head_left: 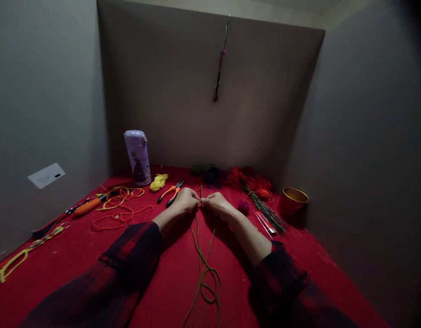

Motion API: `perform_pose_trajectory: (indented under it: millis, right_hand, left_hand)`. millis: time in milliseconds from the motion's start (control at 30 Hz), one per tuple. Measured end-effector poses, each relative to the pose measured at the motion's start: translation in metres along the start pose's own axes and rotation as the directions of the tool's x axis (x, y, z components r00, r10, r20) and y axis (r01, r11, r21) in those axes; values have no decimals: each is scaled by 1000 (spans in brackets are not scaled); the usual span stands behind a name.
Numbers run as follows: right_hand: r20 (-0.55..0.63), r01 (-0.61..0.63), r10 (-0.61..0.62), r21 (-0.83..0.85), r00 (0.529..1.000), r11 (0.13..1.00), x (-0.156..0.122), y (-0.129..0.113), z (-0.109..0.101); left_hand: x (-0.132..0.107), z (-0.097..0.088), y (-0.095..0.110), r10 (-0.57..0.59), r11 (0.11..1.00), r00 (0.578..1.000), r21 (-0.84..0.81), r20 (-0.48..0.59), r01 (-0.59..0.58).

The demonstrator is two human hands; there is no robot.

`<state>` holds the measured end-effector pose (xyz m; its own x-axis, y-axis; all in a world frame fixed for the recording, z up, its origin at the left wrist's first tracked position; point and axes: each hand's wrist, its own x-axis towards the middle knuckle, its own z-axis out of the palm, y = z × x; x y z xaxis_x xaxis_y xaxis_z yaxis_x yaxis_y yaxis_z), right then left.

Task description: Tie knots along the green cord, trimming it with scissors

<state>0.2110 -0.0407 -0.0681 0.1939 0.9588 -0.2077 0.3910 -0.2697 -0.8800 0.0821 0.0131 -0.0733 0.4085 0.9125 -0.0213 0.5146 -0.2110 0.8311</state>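
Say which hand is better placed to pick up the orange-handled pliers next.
Probably the left hand: the pliers lie just beside it, while the right hand is farther away. Both seem occupied with the green cord.

The left forearm (pixel 169 222) slants in from seven o'clock and the right forearm (pixel 252 237) from five, both bare near the wrists, while just toward six o'clock from the view's centre the left hand (pixel 188 200) and right hand (pixel 217 203) face each other, fingers curled in close pinches.
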Motion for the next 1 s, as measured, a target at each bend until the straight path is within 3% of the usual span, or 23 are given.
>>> perform_pose_trajectory:
  millis: [167,367,600,767,867,1000]
  right_hand:
    - [-3,-2,2,28,1000,1000,0,2,0]
    - [58,-3,-6,151,998,989,-6,2,-4]
    - [97,6,-27,210,995,978,-5,6,-7]
    - [112,-23,-7,270,994,963,-1,9,-8]
    - [154,-38,-14,328,988,944,-1,8,-10]
    - [199,-55,-21,367,980,928,-3,8,-13]
  left_hand:
    - [-5,-16,16,20,993,1000,120,-7,-19]
    - [-24,-20,39,38,985,978,156,203,-71]
    - [-30,-8,34,103,967,936,186,336,-173]
    - [-35,-11,26,80,933,908,289,410,-213]
    - [-47,-23,24,47,859,921,455,388,-236]
    - [-74,-53,22,9,674,967,713,254,-194]
